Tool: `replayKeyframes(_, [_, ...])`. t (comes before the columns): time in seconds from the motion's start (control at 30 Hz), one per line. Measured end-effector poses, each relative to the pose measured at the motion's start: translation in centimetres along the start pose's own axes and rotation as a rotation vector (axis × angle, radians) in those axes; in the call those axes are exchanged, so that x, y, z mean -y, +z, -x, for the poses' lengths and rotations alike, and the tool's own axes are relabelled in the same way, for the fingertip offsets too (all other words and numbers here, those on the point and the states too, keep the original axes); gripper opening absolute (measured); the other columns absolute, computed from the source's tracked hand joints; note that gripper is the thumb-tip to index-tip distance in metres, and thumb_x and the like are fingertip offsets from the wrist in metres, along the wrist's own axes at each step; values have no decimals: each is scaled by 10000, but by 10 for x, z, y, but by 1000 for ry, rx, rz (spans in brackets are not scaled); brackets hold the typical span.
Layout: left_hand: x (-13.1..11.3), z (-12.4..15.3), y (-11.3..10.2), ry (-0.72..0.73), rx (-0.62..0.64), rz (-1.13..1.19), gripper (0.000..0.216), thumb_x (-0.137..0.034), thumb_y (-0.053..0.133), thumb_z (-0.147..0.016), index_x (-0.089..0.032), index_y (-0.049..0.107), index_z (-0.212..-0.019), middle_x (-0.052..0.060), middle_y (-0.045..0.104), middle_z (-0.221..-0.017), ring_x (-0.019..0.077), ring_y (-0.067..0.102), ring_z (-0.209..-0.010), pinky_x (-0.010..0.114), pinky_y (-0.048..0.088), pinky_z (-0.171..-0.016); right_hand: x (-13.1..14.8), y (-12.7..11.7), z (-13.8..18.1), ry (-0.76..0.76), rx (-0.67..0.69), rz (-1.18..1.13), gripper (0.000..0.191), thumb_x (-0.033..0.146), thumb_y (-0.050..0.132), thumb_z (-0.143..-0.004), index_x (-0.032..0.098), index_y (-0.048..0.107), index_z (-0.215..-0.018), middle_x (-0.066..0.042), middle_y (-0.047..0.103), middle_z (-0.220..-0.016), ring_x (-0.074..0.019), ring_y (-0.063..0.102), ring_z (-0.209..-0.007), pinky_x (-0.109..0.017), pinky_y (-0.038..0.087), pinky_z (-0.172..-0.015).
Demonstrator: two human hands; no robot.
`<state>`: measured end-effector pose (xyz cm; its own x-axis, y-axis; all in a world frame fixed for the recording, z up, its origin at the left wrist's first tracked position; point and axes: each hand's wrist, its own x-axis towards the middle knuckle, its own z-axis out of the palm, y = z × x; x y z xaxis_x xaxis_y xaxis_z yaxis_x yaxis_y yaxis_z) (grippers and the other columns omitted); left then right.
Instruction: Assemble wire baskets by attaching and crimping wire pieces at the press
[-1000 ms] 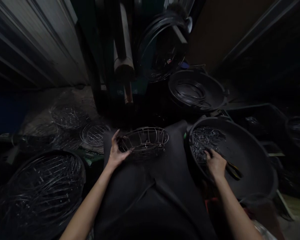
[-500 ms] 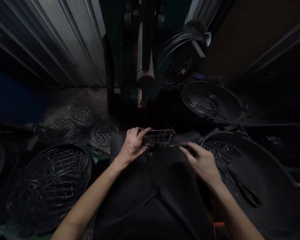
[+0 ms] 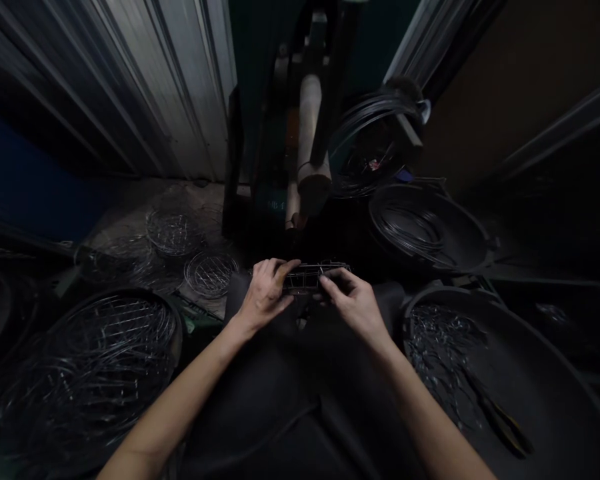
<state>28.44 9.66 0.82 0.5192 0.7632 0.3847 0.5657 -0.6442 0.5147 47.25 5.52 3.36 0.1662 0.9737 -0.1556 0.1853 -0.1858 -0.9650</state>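
A small wire basket is held in front of my lap, above the dark apron. My left hand is closed around its left end, thumb and fingers on the wires. At the basket's right side is my right hand, its fingertips pinched together on a short piece of wire. That piece shows only as a thin bright tip against the basket wires. The right end of the basket is partly hidden behind my right fingers.
On the right, a wide black pan holds small wire pieces and pliers. Behind it sits a basin with coiled wire. Round wire grids lie at the left, some in a tub. A machine stands ahead.
My right hand has moved left and in to the basket, bringing the short wire piece against it. My left hand keeps its grip. The camera view has shifted slightly.
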Motion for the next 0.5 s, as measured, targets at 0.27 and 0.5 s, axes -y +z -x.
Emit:
replayKeyframes(0.27, [13, -2, -2, -67, -82, 62, 636, -162, 629, -684, -232, 394, -1271, 55, 512, -1056, 237, 505, -1018, 407, 383, -922, 11, 23, -6, -285, -127, 282, 232, 398, 535, -841, 184, 590, -769, 2, 618, -696, -134, 547, -603, -231, 420, -579])
replayKeyframes(0.5, [21, -11, 0, -74, -157, 60, 624, -158, 629, -678, -228, 399, -1254, 62, 513, -1083, 250, 490, -1072, 455, 361, -979, 11, 31, -21, -363, -161, 285, 232, 395, 525, -854, 186, 564, -760, 17, 575, -665, -121, 506, -579, -225, 396, -573])
